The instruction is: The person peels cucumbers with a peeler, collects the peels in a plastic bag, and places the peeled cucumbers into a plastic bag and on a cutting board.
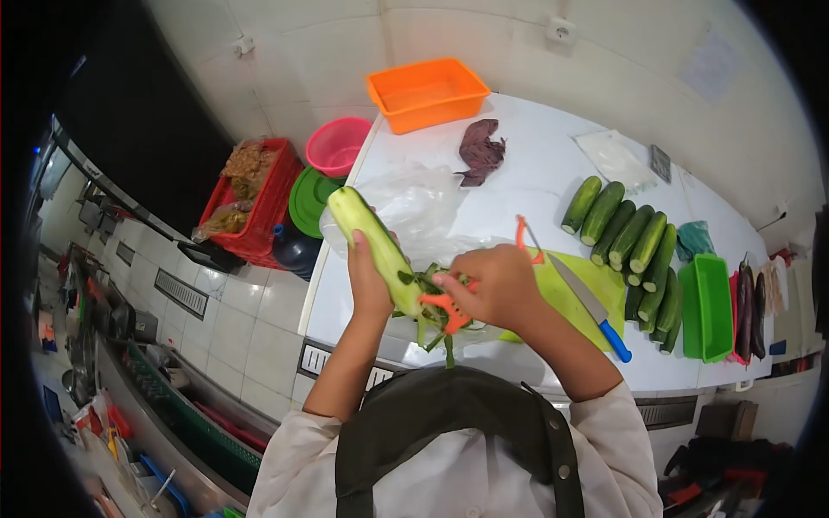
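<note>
My left hand (371, 281) is wrapped round a large cucumber (371, 242), mostly pale and peeled, with dark skin along its right side. My right hand (492, 285) grips an orange peeler (447, 312) at the cucumber's lower end. Green peelings (432, 332) lie beneath, on a clear plastic bag (406, 207). Right of my right hand, a knife with a blue handle (616, 341) rests on a light green cutting board (566, 302). A second orange tool (523, 237) lies at the board's upper left edge, partly behind my right hand.
Several unpeeled cucumbers (635, 233) lie right of the board, beside a green basket (706, 306) and eggplants (751, 306). An orange tub (432, 95) and a dark cloth (481, 153) are at the back. Left of the table stand a pink basin (337, 145) and a red crate (268, 216).
</note>
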`<state>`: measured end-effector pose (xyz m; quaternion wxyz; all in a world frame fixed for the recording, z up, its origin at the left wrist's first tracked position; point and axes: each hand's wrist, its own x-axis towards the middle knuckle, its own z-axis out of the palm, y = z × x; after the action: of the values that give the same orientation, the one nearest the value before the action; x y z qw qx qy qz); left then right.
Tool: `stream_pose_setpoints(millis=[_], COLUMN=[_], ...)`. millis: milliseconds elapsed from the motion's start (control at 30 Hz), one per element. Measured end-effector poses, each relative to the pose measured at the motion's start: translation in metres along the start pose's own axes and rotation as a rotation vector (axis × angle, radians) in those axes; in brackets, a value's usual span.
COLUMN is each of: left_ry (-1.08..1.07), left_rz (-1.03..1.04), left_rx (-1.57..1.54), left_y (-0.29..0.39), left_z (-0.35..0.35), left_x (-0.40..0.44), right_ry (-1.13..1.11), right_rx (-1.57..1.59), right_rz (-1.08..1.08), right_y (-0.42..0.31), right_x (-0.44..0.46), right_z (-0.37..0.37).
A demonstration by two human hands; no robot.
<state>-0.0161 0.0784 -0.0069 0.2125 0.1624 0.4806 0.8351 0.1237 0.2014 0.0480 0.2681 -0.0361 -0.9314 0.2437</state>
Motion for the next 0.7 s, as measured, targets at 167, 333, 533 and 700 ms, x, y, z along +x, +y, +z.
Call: stream_pose_setpoints(millis=[167, 333, 533, 700], left_ry=[-0.035, -0.065, -0.086, -0.097], left_rz=[-0.251, -0.289, -0.435, -0.485], left_rx=[0.017, 0.043, 0.030, -0.003], left_y=[0.007, -0.010, 0.009, 0.020], left_z=[-0.003, -0.006, 0.000, 0.006], left_x=[-0.007, -0.014, -0.027, -0.035], right_ry=[0.136, 0.076, 0.015, 0.075], right_rx=[-0.152, -0.225, -0.212, -0.169], right_rz=[-0.123, -0.307, -0.467, -0.506], right_y=[-0.011, -0.023, -0.020, -0.012], right_x=[0.016, 0.022, 0.027, 0.032], right_z=[-0.018, -0.007, -0.002, 0.008])
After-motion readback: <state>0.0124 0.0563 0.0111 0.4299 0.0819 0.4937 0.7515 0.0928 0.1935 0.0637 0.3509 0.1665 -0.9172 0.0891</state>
